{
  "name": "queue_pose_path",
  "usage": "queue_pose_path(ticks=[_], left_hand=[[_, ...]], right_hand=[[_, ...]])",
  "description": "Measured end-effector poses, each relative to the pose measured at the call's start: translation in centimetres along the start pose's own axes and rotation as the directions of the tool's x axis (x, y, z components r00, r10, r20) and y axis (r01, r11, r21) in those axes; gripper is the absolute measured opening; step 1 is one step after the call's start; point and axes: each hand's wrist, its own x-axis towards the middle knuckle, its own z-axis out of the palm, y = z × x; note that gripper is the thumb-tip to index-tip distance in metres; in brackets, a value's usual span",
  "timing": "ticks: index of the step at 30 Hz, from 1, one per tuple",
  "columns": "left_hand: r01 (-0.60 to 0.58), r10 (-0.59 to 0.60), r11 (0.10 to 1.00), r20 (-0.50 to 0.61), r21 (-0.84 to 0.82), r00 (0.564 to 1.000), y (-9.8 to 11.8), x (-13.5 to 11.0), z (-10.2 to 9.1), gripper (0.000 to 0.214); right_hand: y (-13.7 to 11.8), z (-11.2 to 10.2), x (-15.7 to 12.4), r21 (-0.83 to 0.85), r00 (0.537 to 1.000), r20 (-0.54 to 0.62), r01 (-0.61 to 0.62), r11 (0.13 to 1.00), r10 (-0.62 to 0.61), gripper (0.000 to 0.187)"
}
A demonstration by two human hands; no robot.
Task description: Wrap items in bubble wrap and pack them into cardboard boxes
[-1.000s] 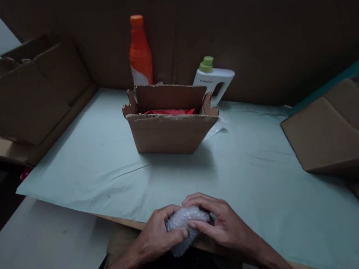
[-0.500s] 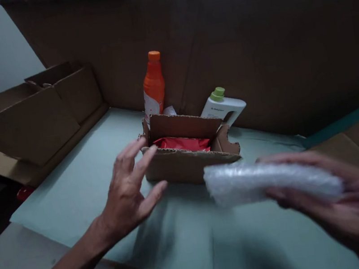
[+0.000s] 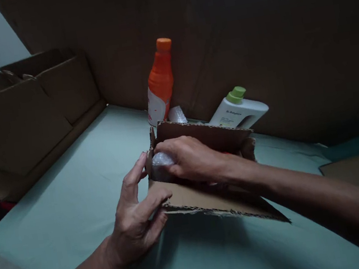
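An open cardboard box (image 3: 210, 200) stands in front of me, its near flap folded outward and its back flap upright. My left hand (image 3: 135, 209) grips its near left corner, thumb over the flap and a finger along the left side. My right hand (image 3: 188, 158) is inside the box, closed on a roll of bubble wrap (image 3: 161, 161) at the left end. Most of the roll is hidden by my fingers and the flap. My right wrist and forearm cover nearly all of the red package in the box; only slivers of red show.
Behind the box stand an orange bottle (image 3: 160, 80) and a white bottle with a green cap (image 3: 238, 109). A small piece of bubble wrap (image 3: 177, 115) lies between them. Larger cardboard boxes (image 3: 27, 117) are at the left, and a tall cardboard wall (image 3: 220, 46) rises at the back.
My right hand has carried the bubble wrap from the right into the box's left end. My left hand has closed on the box corner, and the near flap now leans outward.
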Motion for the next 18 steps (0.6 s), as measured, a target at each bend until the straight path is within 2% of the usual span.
queue_pose_path(ticks=[4, 7, 10, 14, 18], left_hand=[[-0.008, 0.008, 1.000, -0.002, -0.019, 1.000, -0.3, 0.2, 0.0, 0.036], [-0.006, 0.006, 1.000, 0.000, -0.015, 1.000, -0.3, 0.2, 0.1, 0.035], [-0.016, 0.016, 1.000, -0.008, -0.003, 1.000, -0.1, 0.3, 0.1, 0.033], [-0.003, 0.003, 0.999, -0.013, 0.035, 1.000, 0.2, 0.7, 0.0, 0.031], [0.000, 0.000, 0.999, -0.008, 0.047, 1.000, 0.4, 0.8, -0.1, 0.029]], right_hand=[[-0.4, 0.0, 0.1, 0.064, 0.984, 0.079, -0.163, 0.985, 0.158, 0.022], [-0.2, -1.1, -1.0, 0.193, 0.970, 0.162, -0.213, 0.958, 0.183, 0.034], [-0.5, -1.2, -1.5, 0.167, 0.973, 0.190, -0.159, 0.973, 0.127, 0.034], [-1.0, -0.3, -1.0, -0.081, 0.974, 0.211, -0.066, 0.994, 0.082, 0.025], [-0.3, -0.9, -0.9, -0.110, 0.979, 0.205, 0.019, 0.994, 0.004, 0.026]])
